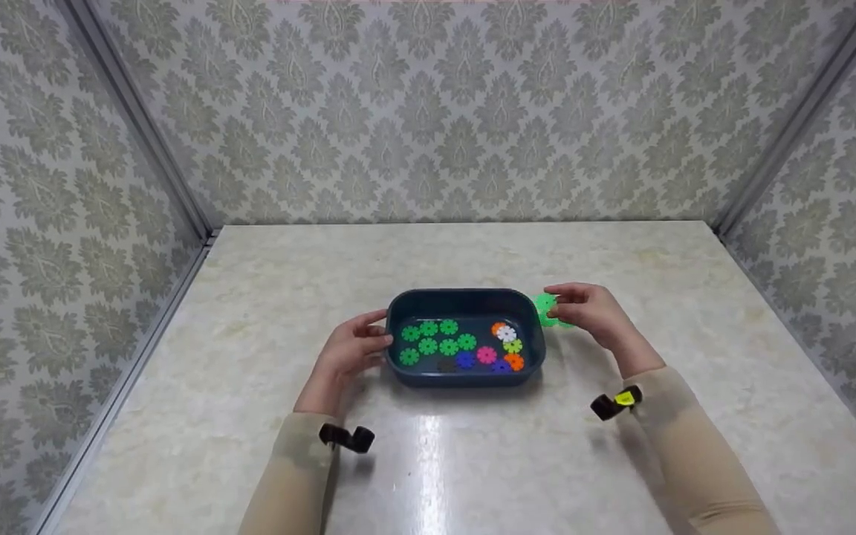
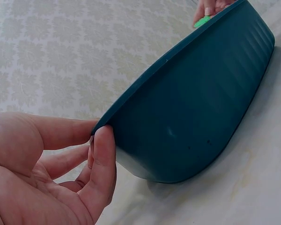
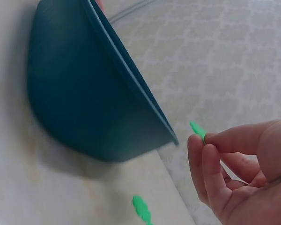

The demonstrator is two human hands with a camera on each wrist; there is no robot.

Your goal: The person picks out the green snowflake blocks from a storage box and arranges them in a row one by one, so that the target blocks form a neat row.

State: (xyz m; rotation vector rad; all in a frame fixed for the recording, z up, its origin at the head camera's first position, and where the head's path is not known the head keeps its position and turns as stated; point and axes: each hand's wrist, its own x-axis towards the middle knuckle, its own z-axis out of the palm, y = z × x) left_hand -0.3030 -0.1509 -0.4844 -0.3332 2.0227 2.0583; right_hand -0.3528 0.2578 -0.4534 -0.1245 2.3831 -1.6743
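A dark blue plastic bin [image 1: 465, 380] stands on the table, with several flower-shaped discs lying flat inside it. Green discs [image 1: 428, 346] fill its left part; orange, white, yellow, pink, blue and dark ones lie toward the right and front. My left hand [image 1: 350, 348] pinches the bin's left rim between thumb and fingers, as the left wrist view shows up close. Just past the right rim, my right hand [image 1: 591, 312] pinches a bright green flower-shaped disc [image 3: 198, 131] between thumb and fingertips. Below that hand, more green discs [image 3: 141, 208] rest on the table beside the bin.
The pale marbled table [image 1: 287, 282] runs back to a patterned wall [image 1: 428, 111], with similar walls at left and right. Black wrist straps with cameras [image 1: 347, 438] sit over both sleeves. A bright light reflection crosses the table in front of the bin.
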